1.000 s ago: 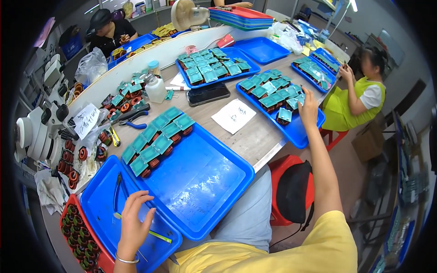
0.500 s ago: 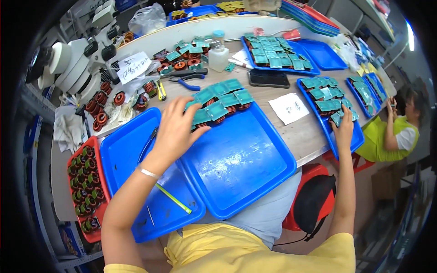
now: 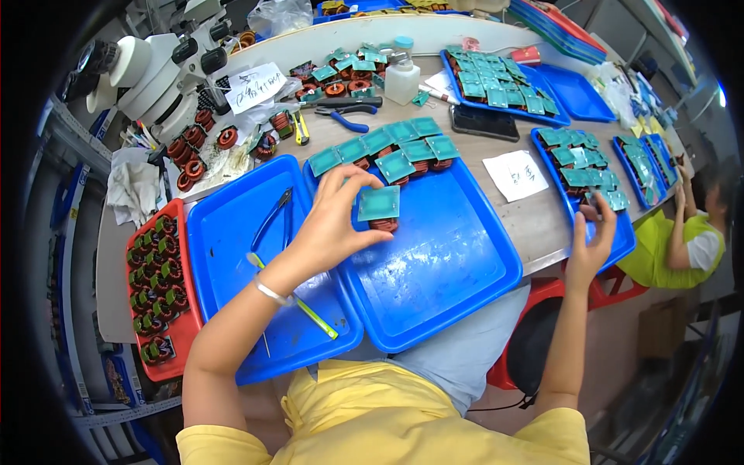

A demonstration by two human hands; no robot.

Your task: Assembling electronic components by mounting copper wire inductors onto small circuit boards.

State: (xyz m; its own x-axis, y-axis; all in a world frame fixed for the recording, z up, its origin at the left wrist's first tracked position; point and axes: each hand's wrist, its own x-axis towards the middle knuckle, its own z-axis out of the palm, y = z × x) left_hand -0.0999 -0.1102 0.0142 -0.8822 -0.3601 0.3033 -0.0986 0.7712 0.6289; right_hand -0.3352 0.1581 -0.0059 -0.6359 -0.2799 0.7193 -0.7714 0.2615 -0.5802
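My left hand [image 3: 332,221] grips a coil with a square green circuit board [image 3: 380,203] on top, between thumb and fingers. It is held over the front blue tray [image 3: 434,267]. Several more green-topped coils [image 3: 395,165] stand in rows along that tray's far end. Off to the right, my right hand [image 3: 590,240] is at the near end of another blue tray [image 3: 622,249], its fingers apart and nothing seen in them. Green-topped coils [image 3: 583,177] fill much of that tray, just beyond my fingertips.
Left of the front tray, a second blue tray [image 3: 232,256] holds cutters [image 3: 273,221] and a yellow-green stick [image 3: 316,319]. A red tray [image 3: 190,310] of coils stands farther left. Pliers [image 3: 345,121], a phone [image 3: 484,124] and a bottle [image 3: 401,84] lie behind. A co-worker [image 3: 674,248] sits at right.
My left hand has drawn one green-topped coil away from the group and toward me. My right hand has pulled back from the boards in the right tray. The view has shifted slightly.
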